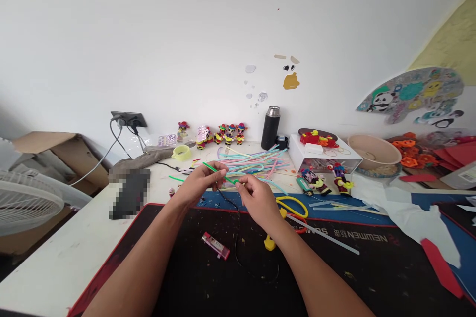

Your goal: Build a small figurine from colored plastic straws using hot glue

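Observation:
Over the black desk mat (372, 267), my left hand (203, 181) is closed on a thin green pipe cleaner (215, 172) that slants up to the left. My right hand (256, 198) is also closed, pinching the lower end of the same green pipe cleaner where the two hands meet. A thin black wire (238, 237) trails from under my hands down across the mat. Behind my hands lies a heap of pastel pipe cleaners (256, 162).
A pink lighter (215, 245), yellow-handled scissors (293, 204) and a white stick (323, 235) lie on the mat. Small colourful figurines (223, 134), a tape roll (182, 152), a black flask (270, 128), a white box (323, 156) and a bowl (374, 151) stand behind. A fan (26, 198) is left.

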The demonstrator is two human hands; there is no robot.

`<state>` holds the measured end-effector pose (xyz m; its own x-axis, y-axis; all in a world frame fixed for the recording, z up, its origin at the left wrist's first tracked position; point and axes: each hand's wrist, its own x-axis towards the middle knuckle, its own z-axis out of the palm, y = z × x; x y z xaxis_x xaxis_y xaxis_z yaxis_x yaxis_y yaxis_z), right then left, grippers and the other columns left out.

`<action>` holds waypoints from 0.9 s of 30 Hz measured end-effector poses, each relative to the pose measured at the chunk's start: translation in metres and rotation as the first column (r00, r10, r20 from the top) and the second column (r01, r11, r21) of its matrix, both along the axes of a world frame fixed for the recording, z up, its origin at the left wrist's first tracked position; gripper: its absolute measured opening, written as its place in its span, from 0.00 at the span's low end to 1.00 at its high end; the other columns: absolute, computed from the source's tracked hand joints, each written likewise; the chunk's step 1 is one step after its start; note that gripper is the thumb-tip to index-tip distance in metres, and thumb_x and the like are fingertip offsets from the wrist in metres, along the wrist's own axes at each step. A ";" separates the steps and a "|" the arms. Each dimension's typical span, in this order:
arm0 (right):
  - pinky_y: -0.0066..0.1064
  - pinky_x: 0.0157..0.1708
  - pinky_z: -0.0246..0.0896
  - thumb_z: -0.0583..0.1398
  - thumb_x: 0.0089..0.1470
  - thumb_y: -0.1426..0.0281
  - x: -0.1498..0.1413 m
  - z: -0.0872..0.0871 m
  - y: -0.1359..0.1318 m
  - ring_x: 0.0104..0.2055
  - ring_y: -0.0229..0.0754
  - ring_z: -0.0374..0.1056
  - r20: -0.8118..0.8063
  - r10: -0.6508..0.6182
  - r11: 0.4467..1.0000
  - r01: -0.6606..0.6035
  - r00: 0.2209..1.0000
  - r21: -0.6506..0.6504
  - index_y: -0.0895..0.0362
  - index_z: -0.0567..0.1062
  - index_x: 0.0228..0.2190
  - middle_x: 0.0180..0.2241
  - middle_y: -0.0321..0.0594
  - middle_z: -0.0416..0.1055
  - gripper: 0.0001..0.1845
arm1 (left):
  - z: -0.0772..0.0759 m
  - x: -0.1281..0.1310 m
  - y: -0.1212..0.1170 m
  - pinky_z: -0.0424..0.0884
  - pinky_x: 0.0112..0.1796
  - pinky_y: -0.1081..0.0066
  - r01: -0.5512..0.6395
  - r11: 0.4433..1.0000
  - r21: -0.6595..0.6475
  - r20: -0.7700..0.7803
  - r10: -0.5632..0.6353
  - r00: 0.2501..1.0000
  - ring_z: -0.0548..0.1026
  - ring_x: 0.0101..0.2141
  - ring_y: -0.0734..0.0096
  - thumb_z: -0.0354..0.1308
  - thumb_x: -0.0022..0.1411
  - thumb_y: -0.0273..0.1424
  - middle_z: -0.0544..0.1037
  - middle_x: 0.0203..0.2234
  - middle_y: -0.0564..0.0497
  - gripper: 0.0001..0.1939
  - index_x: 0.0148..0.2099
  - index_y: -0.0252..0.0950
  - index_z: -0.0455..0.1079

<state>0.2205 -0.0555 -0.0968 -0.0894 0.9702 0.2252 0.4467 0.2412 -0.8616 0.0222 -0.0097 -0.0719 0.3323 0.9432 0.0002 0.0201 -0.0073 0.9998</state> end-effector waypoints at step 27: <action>0.30 0.27 0.58 0.54 0.67 0.61 0.089 0.019 -0.027 0.24 0.41 0.67 0.447 -0.167 0.963 0.242 0.879 -0.115 0.55 0.76 0.37 0.24 0.34 0.73 0.14 | -0.016 -0.016 0.017 0.65 0.29 0.71 -0.093 0.993 -0.074 0.150 0.104 0.983 0.74 0.28 0.68 0.75 0.48 0.52 0.83 0.32 0.46 0.27 0.39 0.35 0.81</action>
<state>0.3095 -0.0823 -0.0783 0.0633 0.9968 0.0479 0.8055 -0.0227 -0.5921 0.0066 0.0077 -0.0882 0.2386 0.9709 -0.0203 -0.1357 0.0540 0.9893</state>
